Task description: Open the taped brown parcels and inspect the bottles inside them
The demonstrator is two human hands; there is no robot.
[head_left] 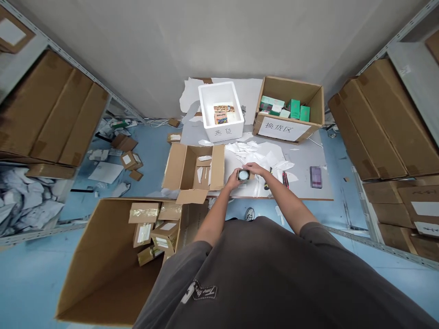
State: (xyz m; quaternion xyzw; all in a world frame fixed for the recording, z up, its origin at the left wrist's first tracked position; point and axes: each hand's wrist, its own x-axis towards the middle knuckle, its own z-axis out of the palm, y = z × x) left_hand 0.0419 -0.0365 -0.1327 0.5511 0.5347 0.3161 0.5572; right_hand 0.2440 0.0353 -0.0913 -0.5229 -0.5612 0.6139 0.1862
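Observation:
Between my two hands, over the front part of the table, is a small dark box (243,175) with a pale round disc on its upper face. My left hand (233,179) grips its left side with bent fingers. From the right and behind, my right hand (254,168) closes on the same small box. Torn white paper (244,150) lies just beyond the hands. An open cardboard box (217,167) with paper scraps inside stands to the left. Right of my right hand are a yellow-and-black tool (266,186) and a red-and-black tool (285,179), whose kinds I cannot make out.
At the back stand a white foam box (221,133) with packets and a labelled carton (291,130) with green boxes. A purple flat packet (316,177) lies at right. A big carton (91,256) of parcels is at lower left. Shelves with cartons (401,123) flank both sides.

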